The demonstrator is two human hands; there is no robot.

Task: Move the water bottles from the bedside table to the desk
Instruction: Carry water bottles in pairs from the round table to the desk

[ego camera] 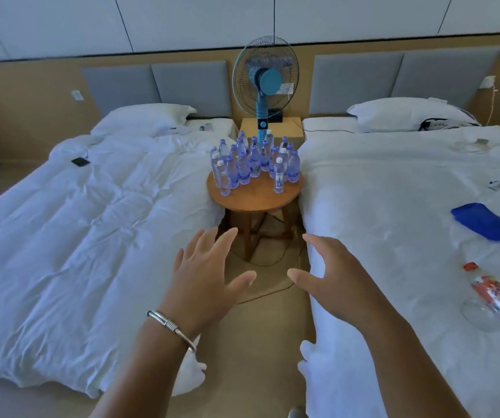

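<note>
Several clear water bottles point(254, 162) with blue labels and caps stand packed together on a round wooden bedside table point(254, 198) between two beds. My left hand point(206, 273), a silver bangle on its wrist, reaches forward with fingers spread and holds nothing. My right hand point(330, 273) is stretched out beside it, fingers relaxed and apart, also empty. Both hands are well short of the table, over the aisle floor. No desk is in view.
White beds flank the narrow aisle, the left bed point(92, 221) and the right bed point(408, 236). A blue standing fan point(265, 82) rises behind the table by a wooden nightstand point(288, 126). A blue cloth point(485, 221) and a red-labelled bottle point(488, 292) lie on the right bed. Cables run on the floor.
</note>
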